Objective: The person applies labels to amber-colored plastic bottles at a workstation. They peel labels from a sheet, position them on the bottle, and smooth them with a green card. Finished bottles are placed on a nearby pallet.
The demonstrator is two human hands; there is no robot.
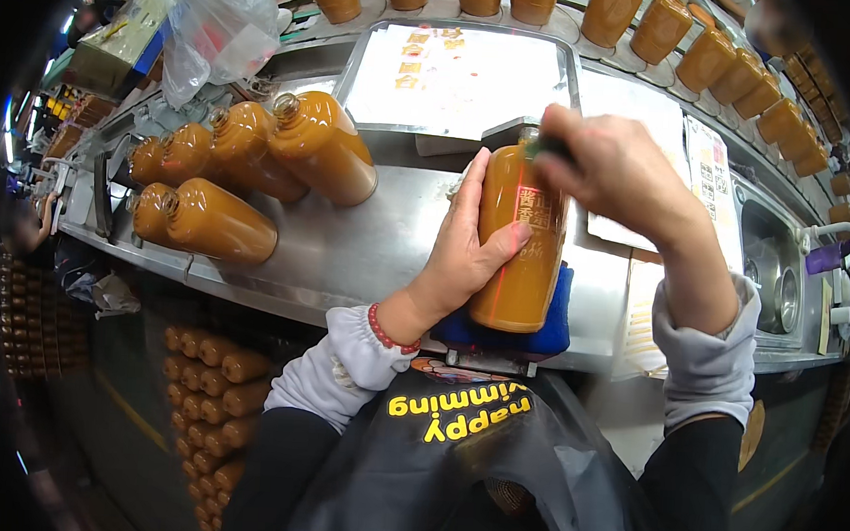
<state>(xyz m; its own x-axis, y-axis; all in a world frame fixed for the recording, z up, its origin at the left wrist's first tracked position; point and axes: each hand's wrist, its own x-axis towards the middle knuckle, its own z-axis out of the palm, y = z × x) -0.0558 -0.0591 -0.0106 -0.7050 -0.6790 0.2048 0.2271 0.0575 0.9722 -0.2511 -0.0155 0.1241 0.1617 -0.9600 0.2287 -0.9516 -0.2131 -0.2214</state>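
Bottle [519, 242] upright on blue pad [551, 330] at counter's [368, 253] near edge: our left hand [465, 244] wraps its side, our right hand [608, 165] closes over its cap. Left of our hands, bare steel, then lying bottles [221, 221]

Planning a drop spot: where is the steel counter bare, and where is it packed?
Bare steel counter lies between the lying bottles on the left and the left hand gripping the upright bottle on its blue pad. The right hand is at its cap. Crowded: the left cluster, the bottle row behind, papers and sink on the right.
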